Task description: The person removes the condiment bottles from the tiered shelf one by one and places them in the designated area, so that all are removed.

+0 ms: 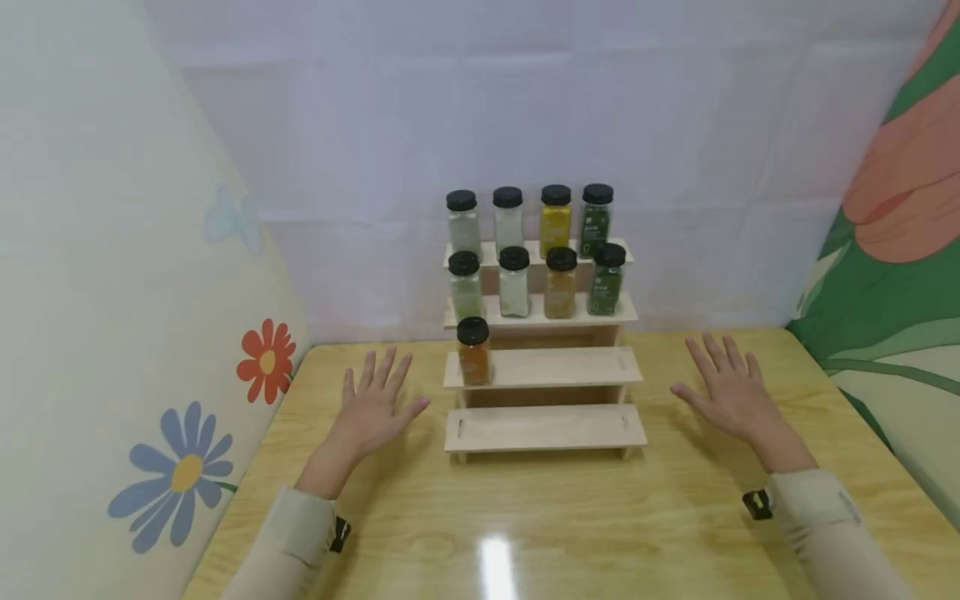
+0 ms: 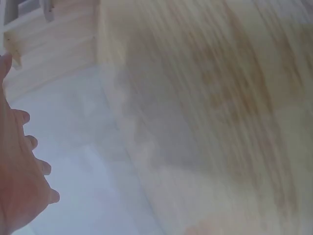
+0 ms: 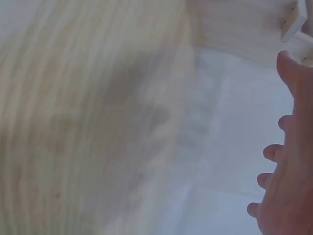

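- Rack (image 1: 543,429) stands on table (image 1: 525,517); 4 stepped tiers, used as landmark below.
- L hand (image 1: 371,412): left of rack, well apart from it, fingers spread wide, holding nthg.
- R hand (image 1: 737,402): right of rack, also well apart, fingers spread wide, holding nthg. Both look held above table, palms down; wrist views show hand shadows on the wood.
- Jars, all black-lidded & upright: orange jar (image 1: 474,365) at left end of rack's 3rd tier from top.
- Rack's 2nd tier, L to R: pale green jar (image 1: 467,292), white jar (image 1: 514,289), brown jar (image 1: 560,293), green jar (image 1: 606,287).
- Rack's top tier, L to R: grey jar (image 1: 463,227), clear jar (image 1: 508,227), yellow jar (image 1: 556,227), dark green jar (image 1: 596,223).
- Step in hand, my read: hands held off rack, prob a pause. Done well = palms level, sleeves & wrist cams clear of tiers, no bump to rack.
- For any jar work: pinch body, not lid (may be loose); lift straight up, esp. btwn neighbours; set base flat, fully on tier.
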`<action>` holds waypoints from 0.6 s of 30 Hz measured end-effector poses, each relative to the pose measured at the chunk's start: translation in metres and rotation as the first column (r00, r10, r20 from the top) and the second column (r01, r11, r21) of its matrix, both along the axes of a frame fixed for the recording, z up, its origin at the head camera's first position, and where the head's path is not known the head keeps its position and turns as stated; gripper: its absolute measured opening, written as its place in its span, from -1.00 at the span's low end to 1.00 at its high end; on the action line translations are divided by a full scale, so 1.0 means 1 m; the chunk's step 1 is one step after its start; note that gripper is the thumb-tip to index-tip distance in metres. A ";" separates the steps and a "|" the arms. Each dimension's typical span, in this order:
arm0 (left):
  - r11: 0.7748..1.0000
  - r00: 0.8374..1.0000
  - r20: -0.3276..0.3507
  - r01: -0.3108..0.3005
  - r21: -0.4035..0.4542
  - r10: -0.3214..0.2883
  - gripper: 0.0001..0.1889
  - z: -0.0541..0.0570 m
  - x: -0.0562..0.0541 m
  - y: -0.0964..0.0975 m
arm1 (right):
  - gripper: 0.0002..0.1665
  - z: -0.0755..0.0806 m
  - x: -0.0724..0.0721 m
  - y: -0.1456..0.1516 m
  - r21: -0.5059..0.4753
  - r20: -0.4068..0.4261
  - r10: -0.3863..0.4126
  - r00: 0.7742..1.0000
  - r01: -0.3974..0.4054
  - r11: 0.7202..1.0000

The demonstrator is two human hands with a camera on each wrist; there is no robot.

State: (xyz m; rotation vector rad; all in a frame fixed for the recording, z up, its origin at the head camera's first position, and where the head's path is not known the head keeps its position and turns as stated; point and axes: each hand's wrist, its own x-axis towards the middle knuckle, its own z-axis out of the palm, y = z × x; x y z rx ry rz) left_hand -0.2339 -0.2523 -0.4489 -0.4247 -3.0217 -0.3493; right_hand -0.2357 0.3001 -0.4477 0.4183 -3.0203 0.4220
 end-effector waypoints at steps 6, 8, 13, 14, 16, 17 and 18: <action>1.000 1.000 -0.010 0.027 0.014 -0.027 -0.12 0.006 0.002 0.005 | 0.00 0.011 -0.001 -0.015 -0.052 -0.094 0.056 0.994 -0.061 0.997; 0.998 0.999 -0.012 0.050 0.044 -0.050 -0.12 0.008 0.002 0.008 | -0.02 0.014 -0.002 -0.020 -0.068 -0.141 0.076 0.987 -0.086 0.994; 0.982 0.994 0.017 0.102 0.160 -0.106 -0.17 0.012 0.003 0.016 | -0.10 0.023 -0.004 -0.033 -0.131 -0.268 0.105 0.958 -0.144 0.981; 0.978 0.994 0.028 0.104 0.181 -0.110 -0.18 0.013 0.004 0.017 | -0.12 0.025 -0.004 -0.036 -0.149 -0.283 0.111 0.953 -0.158 0.976; 0.970 0.992 0.042 0.107 0.219 -0.119 -0.21 0.013 0.005 0.019 | -0.16 0.029 -0.004 -0.043 -0.183 -0.303 0.123 0.945 -0.184 0.966; 0.966 0.992 0.048 0.105 0.237 -0.119 -0.22 0.013 0.005 0.020 | -0.17 0.031 -0.004 -0.046 -0.201 -0.305 0.127 0.944 -0.194 0.960; 0.962 0.991 0.049 0.107 0.252 -0.123 -0.23 0.013 0.005 0.022 | -0.19 0.032 -0.004 -0.049 -0.215 -0.307 0.130 0.943 -0.202 0.956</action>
